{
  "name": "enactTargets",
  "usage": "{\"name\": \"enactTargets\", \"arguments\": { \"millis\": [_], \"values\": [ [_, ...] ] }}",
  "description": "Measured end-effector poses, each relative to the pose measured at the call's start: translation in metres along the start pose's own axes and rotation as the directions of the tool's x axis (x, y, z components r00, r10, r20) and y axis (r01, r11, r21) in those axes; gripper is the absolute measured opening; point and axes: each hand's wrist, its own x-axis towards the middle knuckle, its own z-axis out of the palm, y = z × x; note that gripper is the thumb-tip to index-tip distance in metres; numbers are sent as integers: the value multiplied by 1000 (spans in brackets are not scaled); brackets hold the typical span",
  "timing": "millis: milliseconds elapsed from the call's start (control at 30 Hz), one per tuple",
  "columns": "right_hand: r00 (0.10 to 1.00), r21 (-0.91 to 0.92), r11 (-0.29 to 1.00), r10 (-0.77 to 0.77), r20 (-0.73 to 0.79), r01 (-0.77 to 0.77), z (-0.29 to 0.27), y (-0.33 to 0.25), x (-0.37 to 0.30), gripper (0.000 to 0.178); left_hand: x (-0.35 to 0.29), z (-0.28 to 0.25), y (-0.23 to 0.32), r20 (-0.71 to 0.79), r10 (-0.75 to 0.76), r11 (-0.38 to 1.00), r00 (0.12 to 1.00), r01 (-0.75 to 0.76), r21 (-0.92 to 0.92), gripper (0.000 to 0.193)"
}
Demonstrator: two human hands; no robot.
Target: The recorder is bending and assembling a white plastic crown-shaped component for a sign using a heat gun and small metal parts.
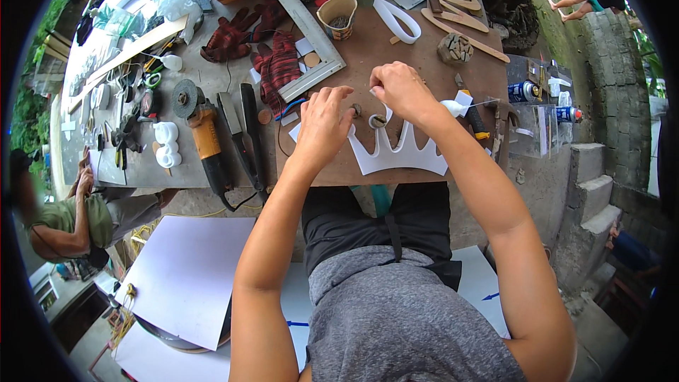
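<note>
A white crown-shaped cutout [397, 158] lies near the table's front edge, its points facing away from me. My left hand [324, 124] hovers over its left side, fingers loosely bent and apart, with nothing visible in them. Above the crown's far points is my right hand [400, 90], its fingers curled together; whatever they may hold is hidden. A small round metallic-looking piece [378, 121] sits by the crown's middle point, and another small round piece [356, 110] lies by my left fingertips. To the right of my right wrist rests a white squeeze bottle [456, 107] with a thin tip.
An angle grinder [205, 140] and a metal square [311, 46] lie to the left, near red-black gloves [277, 67]. Beyond my hands stand a cup [337, 17] and a white ring [396, 20]. A yellow-black cutter [477, 124] lies right. Another person [71, 223] works at the far left.
</note>
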Motion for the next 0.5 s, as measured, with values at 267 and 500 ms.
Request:
{"name": "enactTargets", "arguments": {
  "millis": [267, 500],
  "values": [
    [895, 3, 902, -428, 130, 431, -6, -13, -23, 7, 2, -2, -1, 113, -42, 998, 993, 37, 51, 36],
    [819, -127, 812, -550, 161, 570, -11, -20, -34, 7, -1, -2, 8, 5, 27, 998, 1000, -27, 58, 36]
  ]
}}
